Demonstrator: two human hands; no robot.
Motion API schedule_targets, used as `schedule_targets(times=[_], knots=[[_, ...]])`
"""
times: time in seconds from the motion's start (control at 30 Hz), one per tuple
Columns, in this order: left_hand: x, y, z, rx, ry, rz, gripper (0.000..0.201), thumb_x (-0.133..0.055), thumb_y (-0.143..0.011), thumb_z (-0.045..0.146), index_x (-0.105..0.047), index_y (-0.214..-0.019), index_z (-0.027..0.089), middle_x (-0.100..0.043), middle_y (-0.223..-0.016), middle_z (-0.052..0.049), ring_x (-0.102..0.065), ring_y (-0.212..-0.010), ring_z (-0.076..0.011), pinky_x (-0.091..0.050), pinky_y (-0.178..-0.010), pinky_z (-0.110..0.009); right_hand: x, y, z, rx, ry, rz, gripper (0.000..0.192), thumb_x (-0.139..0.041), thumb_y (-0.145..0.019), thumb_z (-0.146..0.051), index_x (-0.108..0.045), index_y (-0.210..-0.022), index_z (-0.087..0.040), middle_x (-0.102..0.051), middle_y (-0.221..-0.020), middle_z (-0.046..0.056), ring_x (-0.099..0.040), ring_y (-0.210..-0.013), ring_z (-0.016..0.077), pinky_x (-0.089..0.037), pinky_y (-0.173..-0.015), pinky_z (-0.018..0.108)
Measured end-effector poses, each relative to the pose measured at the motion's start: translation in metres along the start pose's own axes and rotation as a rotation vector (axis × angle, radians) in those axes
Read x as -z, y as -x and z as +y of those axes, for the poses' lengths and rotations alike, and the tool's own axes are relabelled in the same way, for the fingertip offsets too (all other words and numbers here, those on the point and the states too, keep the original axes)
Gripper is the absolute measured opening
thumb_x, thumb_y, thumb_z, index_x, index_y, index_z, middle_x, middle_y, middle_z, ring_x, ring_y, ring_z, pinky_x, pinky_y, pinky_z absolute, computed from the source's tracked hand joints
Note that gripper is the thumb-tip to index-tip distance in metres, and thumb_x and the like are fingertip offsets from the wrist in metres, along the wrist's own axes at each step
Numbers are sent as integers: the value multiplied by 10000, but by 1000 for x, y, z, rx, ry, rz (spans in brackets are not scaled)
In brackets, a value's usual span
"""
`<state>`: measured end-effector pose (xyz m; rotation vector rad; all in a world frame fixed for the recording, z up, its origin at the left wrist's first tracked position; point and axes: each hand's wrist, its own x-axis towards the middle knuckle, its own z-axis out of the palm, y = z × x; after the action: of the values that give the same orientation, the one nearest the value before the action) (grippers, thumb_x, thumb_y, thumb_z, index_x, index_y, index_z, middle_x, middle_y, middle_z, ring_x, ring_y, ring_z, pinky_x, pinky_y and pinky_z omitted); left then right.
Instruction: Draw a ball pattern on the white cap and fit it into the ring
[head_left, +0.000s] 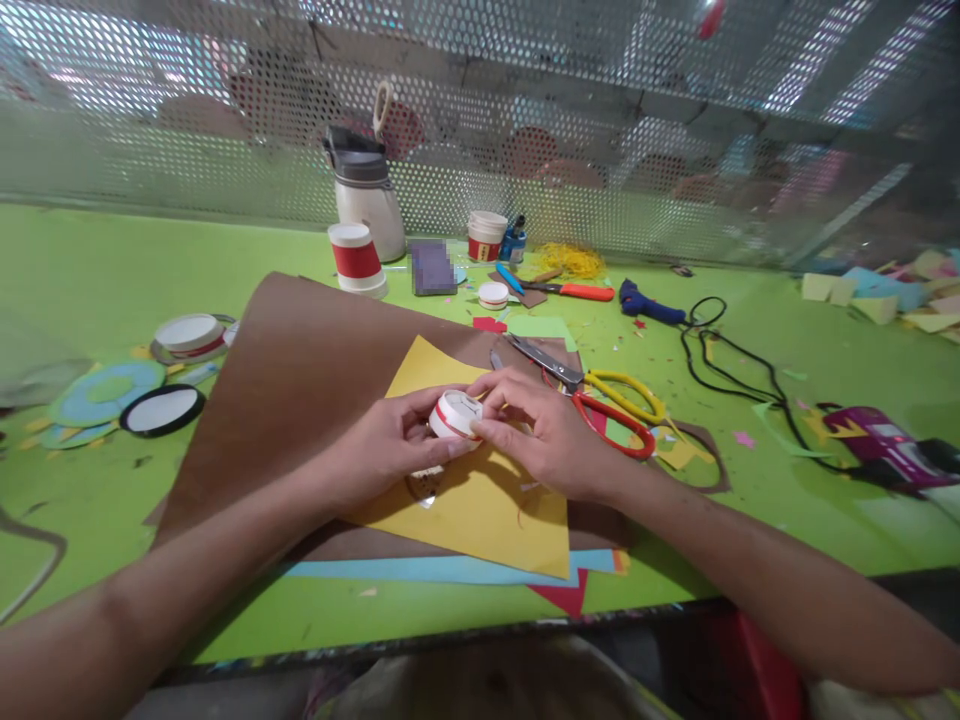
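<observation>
A small round white cap with a red band (455,414) is held between both hands, tilted so that its top partly faces me. My left hand (394,435) grips its left side and underside with thumb and fingers. On the right, my right hand (529,425) pinches the rim near its edge. Below them lies a sheet of yellow paper (480,530) on a large brown sheet (247,420). Scissors with one yellow and one red handle loop (592,385) rest just past my right hand.
A white bottle (367,205), a red-and-white cup (355,260) and a smaller cup (487,237) stand at the back. An orange-handled knife (585,292) and a blue glue gun (651,303) with a black cord lie to the right. Paper rings (109,392) are at left.
</observation>
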<state>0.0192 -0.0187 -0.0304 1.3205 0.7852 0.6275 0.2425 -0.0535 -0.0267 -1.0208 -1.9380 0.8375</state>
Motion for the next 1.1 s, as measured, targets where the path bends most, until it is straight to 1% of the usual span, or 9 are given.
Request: schedule_targets(times=[0.1,0.2,0.37,0.47,0.57,0.67,0.83,0.97,1.1], knots=[[-2,0,1,-20,-9,-12,551,-947,-763,420,-788,-1244,203,-819,-1113,-62,-714,-1015,-231,-561,-873,-287,1,0,-1,14,-8,-2,148,-668,-1015,-262,-616,-883,-221,-692,-1224,120,-685,-1178,243,-577,-995,429],[-2,0,0,-28,5,-29,551,-944,-766,425,-785,-1245,203,-813,-1102,-55,-704,-1001,-216,-552,-854,-268,2,1,-1,21,-15,-14,156,-672,-1014,-262,-620,-876,-211,-680,-1227,131,-691,-1170,239,-574,-998,429],[-1,-1,-1,-14,4,-27,574,-963,-734,427,-787,-1229,197,-807,-1089,-59,-695,-1001,-227,-552,-855,-284,2,1,-1,14,-25,-18,159,-679,-1006,-261,-620,-867,-214,-679,-1217,124,-689,-1201,244,-583,-976,415],[-2,-1,0,-23,13,-16,596,-980,-705,410,-785,-1221,187,-808,-1068,-61,-692,-1006,-233,-555,-878,-300,2,0,-1,-6,-19,-12,164,-692,-1001,-274,-622,-863,-220,-688,-1225,115,-691,-1179,237,-587,-973,414],[-4,-1,1,-39,-6,-6,573,-970,-722,410,-786,-1216,186,-809,-1071,-62,-692,-1000,-230,-557,-888,-305,2,0,-2,-21,-18,-6,167,-695,-999,-282,-624,-861,-219,-693,-1231,118,-693,-1134,230,-595,-950,409],[-5,-1,0,-63,-17,-6,564,-960,-735,423,-784,-1219,193,-810,-1105,-64,-700,-1020,-233,-561,-906,-304,2,0,-3,-14,-15,0,162,-691,-1000,-270,-625,-861,-220,-692,-1240,119,-693,-1131,224,-593,-966,418],[-5,-2,-1,-72,-36,7,627,-962,-722,448,-766,-1251,176,-802,-1172,-89,-708,-1047,-251,-573,-916,-319,4,1,-3,2,-1,-7,159,-688,-1004,-269,-625,-865,-224,-688,-1240,124,-688,-1201,232,-583,-1009,438],[-5,-2,-3,-65,-28,17,693,-958,-728,471,-741,-1306,158,-797,-1184,-104,-705,-1045,-250,-578,-893,-310,2,2,-4,0,-8,9,159,-674,-1011,-266,-614,-868,-226,-686,-1227,123,-684,-1214,236,-595,-979,421],[-5,-2,-6,-63,-26,21,769,-947,-754,471,-690,-1409,161,-793,-1204,-106,-707,-1037,-238,-578,-894,-307,0,3,-7,0,1,31,155,-670,-1013,-253,-606,-875,-225,-686,-1249,132,-686,-1191,241,-606,-931,403]])
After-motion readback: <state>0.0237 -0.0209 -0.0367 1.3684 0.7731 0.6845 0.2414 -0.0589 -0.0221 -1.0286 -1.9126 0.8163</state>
